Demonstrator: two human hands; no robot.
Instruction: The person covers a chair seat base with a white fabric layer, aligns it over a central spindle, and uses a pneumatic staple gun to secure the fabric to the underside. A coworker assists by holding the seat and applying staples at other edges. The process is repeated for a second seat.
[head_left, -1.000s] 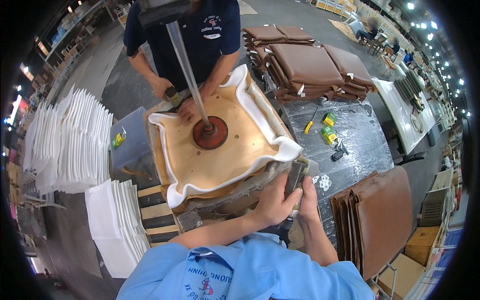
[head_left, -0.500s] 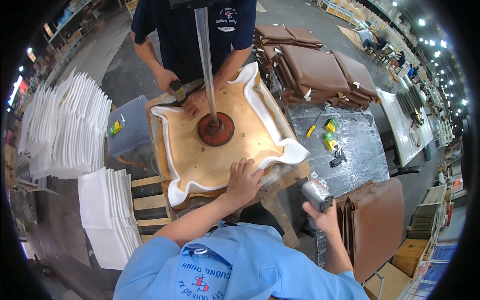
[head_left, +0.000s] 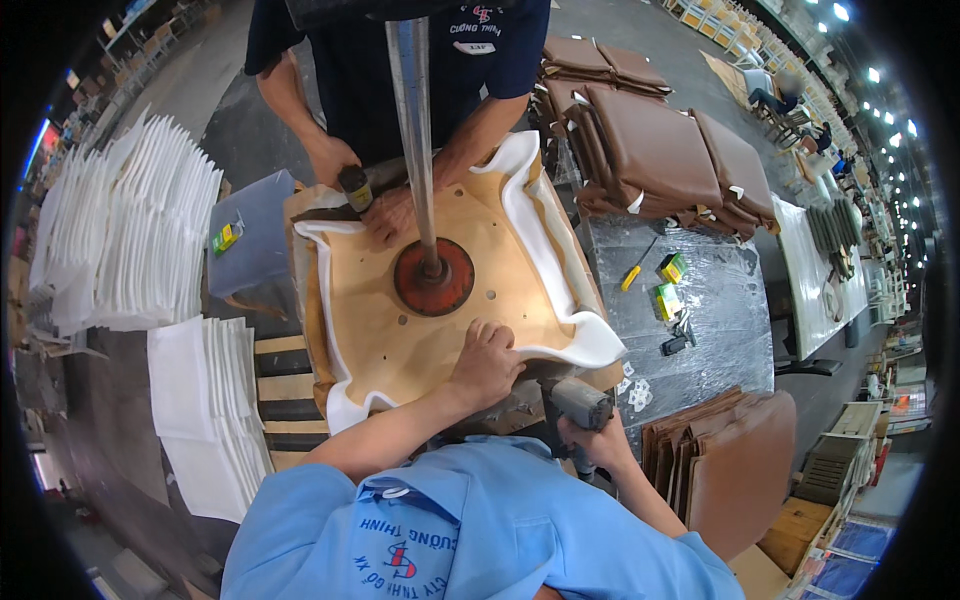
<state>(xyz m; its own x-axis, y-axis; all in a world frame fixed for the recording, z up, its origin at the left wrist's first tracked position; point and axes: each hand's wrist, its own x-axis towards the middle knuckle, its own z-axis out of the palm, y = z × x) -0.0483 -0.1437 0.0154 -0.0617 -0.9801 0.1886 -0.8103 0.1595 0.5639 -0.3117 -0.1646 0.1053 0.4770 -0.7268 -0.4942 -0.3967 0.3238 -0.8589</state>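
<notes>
A square plywood seat panel lies face down, with white padding and a brown cover sticking out around its edges. A round red press foot on a metal rod bears down on its middle. At the near edge my left hand is closed, its fingers curled over the turned-up edge of the cover. My right hand grips a grey staple gun, its nose close to the panel's near right edge. Across from me, a co-worker's hand presses the far edge while the other holds a dark staple gun.
Stacked brown seat covers lie at the far right, with more brown pieces at near right. The wrapped table carries a yellow screwdriver and small boxes. White padding sheets are piled at left.
My right hand has brought the staple gun left and inward, close to the panel's near edge. My left hand stays at that edge, its fingers more curled. The view has shifted slightly.
</notes>
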